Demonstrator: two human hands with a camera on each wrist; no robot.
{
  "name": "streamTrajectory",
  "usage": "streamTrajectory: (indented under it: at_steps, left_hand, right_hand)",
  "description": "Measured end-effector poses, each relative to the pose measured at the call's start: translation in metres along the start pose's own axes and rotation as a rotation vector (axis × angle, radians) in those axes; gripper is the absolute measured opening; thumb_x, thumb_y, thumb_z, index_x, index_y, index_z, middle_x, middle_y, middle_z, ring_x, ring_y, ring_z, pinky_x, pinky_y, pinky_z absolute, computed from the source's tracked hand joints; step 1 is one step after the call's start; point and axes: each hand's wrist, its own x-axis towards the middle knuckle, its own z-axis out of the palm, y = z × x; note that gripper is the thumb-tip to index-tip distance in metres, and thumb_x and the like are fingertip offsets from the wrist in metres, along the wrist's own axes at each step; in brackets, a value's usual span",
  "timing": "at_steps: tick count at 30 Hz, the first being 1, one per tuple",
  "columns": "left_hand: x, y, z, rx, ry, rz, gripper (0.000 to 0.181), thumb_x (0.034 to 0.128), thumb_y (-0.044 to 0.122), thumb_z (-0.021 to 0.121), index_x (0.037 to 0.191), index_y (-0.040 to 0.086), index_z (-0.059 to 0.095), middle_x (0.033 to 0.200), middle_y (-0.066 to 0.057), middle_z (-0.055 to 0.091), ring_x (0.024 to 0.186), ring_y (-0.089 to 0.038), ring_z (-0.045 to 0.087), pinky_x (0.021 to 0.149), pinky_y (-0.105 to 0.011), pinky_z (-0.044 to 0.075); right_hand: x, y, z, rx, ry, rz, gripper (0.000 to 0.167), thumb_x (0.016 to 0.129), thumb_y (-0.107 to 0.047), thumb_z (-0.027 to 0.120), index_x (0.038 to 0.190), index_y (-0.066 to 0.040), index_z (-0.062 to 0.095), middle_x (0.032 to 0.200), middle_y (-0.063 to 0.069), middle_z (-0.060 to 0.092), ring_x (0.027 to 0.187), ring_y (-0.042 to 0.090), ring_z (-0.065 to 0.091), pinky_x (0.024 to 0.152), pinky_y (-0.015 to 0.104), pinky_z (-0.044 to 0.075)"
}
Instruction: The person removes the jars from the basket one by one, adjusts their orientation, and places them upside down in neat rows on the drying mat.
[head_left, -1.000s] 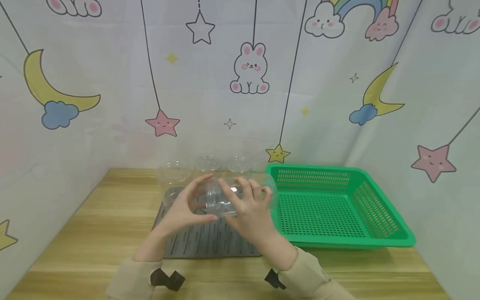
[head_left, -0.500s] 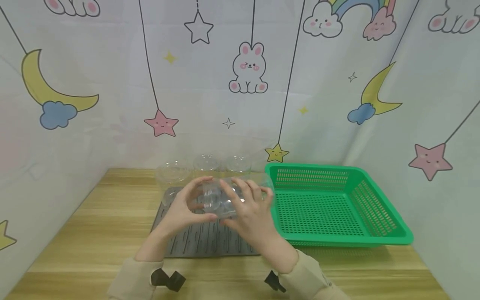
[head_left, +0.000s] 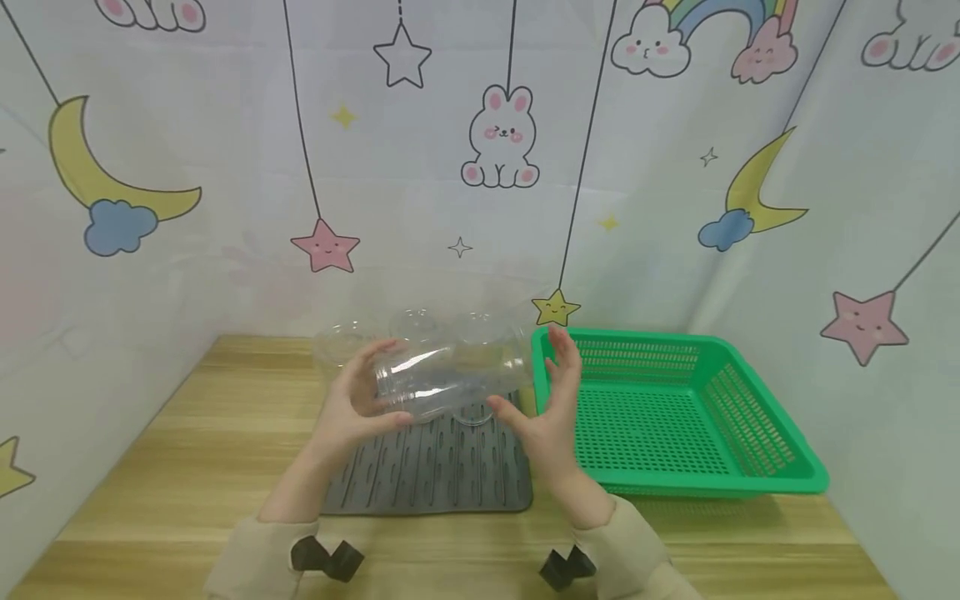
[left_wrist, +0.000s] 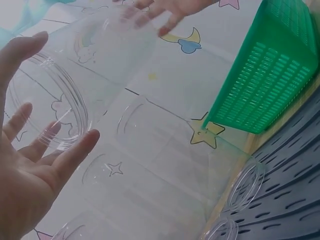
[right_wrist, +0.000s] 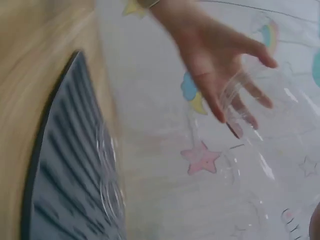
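Observation:
A large clear plastic jar (head_left: pixel 442 375) is held on its side above the grey slotted mat (head_left: pixel 450 475). My left hand (head_left: pixel 352 408) grips its threaded mouth end, thumb in front and fingers behind. In the left wrist view, the ridged jar neck (left_wrist: pixel 75 107) sits between that thumb and fingers. Around the base end my right hand (head_left: pixel 551 417) is spread, fingers mostly straight; whether it touches the plastic I cannot tell. Behind the held jar, other clear jars (head_left: pixel 348 337) stand mouth down on the mat, partly hidden.
To the right is a green perforated basket (head_left: pixel 697 482), its near left corner close to my right hand. The wooden table (head_left: pixel 172 450) ends at a white printed cloth (head_left: pixel 225 275) hanging at the back.
My right hand has left the jar's middle and moved right to its base end, with fingers spreading. The left hand keeps hold of the mouth end; the jar now tilts slightly, base end up.

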Motion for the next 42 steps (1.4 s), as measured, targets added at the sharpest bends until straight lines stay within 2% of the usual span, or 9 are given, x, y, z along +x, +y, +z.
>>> streamTrajectory:
  at_steps: [2,5,9,12,17,22,29,36,42]
  left_hand:
    - [0.0,-0.003,0.0,-0.071,-0.015,0.041,0.082,0.0752,-0.011,0.071,0.146,0.014,0.038,0.148,0.0,0.043,0.132,-0.011,0.046,0.098,-0.033,0.053]
    - [0.001,-0.006,0.001,-0.167,-0.062,0.114,0.081,0.0768,-0.012,0.07,0.147,0.014,0.037,0.148,-0.001,0.043,0.127,-0.011,0.052,0.095,-0.033,0.056]
    - [0.002,-0.009,0.003,-0.224,-0.118,0.18,0.08,0.0786,-0.011,0.07,0.147,0.014,0.037,0.15,-0.004,0.042,0.129,-0.014,0.052,0.096,-0.034,0.056]
    - [0.003,-0.01,0.005,-0.221,-0.139,0.188,0.079,0.0799,-0.008,0.071,0.147,0.014,0.036,0.151,-0.005,0.039,0.13,-0.013,0.051,0.096,-0.032,0.055]
    - [0.004,-0.012,0.008,-0.234,-0.149,0.177,0.08,0.0808,-0.002,0.074,0.148,0.016,0.035,0.15,-0.001,0.039,0.131,-0.013,0.049,0.097,-0.031,0.055]
    - [0.005,-0.015,0.01,-0.24,-0.163,0.174,0.079,0.0812,0.001,0.075,0.147,0.02,0.036,0.149,0.005,0.039,0.131,-0.012,0.048,0.097,-0.032,0.055]
    - [0.006,-0.018,0.01,-0.234,-0.181,0.181,0.08,0.0819,0.002,0.075,0.148,0.02,0.034,0.15,0.004,0.037,0.132,-0.012,0.046,0.098,-0.032,0.054]
    - [0.008,-0.019,0.007,-0.224,-0.19,0.164,0.082,0.0815,0.005,0.077,0.149,0.02,0.032,0.151,0.002,0.032,0.134,-0.013,0.044,0.099,-0.033,0.053]
    - [0.006,-0.018,0.001,-0.169,-0.158,0.182,0.087,0.0796,0.021,0.081,0.15,0.013,0.031,0.154,-0.002,0.033,0.14,-0.015,0.033,0.112,-0.026,0.038]
  right_hand:
    - [0.002,0.001,-0.002,0.204,-0.033,0.18,0.113,0.076,-0.056,0.077,0.155,-0.009,0.012,0.16,0.009,0.021,0.148,0.032,0.017,0.119,0.062,0.017]
    - [0.004,0.006,-0.004,0.459,-0.094,0.393,0.121,0.072,-0.054,0.08,0.157,-0.012,0.004,0.163,0.012,0.017,0.149,0.033,0.017,0.121,0.061,0.014]
    - [0.004,0.012,-0.002,0.698,-0.147,0.516,0.116,0.07,-0.051,0.083,0.156,-0.015,0.013,0.156,0.01,0.034,0.143,0.025,0.036,0.12,0.049,0.029]
    - [0.002,0.014,0.002,0.827,-0.168,0.492,0.098,0.071,-0.047,0.083,0.15,-0.02,0.031,0.146,0.001,0.047,0.135,0.017,0.046,0.114,0.04,0.041]
    - [-0.001,0.015,0.011,0.943,-0.189,0.441,0.076,0.073,-0.041,0.084,0.137,-0.028,0.046,0.14,-0.005,0.051,0.133,0.016,0.048,0.111,0.039,0.044]
    - [-0.002,0.014,0.014,0.988,-0.16,0.456,0.077,0.072,-0.035,0.085,0.137,-0.028,0.043,0.14,-0.005,0.049,0.133,0.016,0.049,0.11,0.039,0.045]
    - [-0.001,0.014,0.014,0.997,-0.142,0.46,0.074,0.074,-0.031,0.084,0.136,-0.027,0.044,0.138,-0.005,0.05,0.133,0.017,0.049,0.109,0.039,0.047]
    - [0.001,0.014,0.016,1.014,-0.13,0.441,0.081,0.073,-0.029,0.085,0.14,-0.024,0.04,0.14,-0.002,0.05,0.135,0.02,0.046,0.108,0.042,0.047]
    - [0.002,0.012,0.018,1.045,-0.138,0.422,0.073,0.075,-0.021,0.083,0.137,-0.023,0.044,0.139,-0.002,0.052,0.13,0.017,0.05,0.106,0.04,0.049]
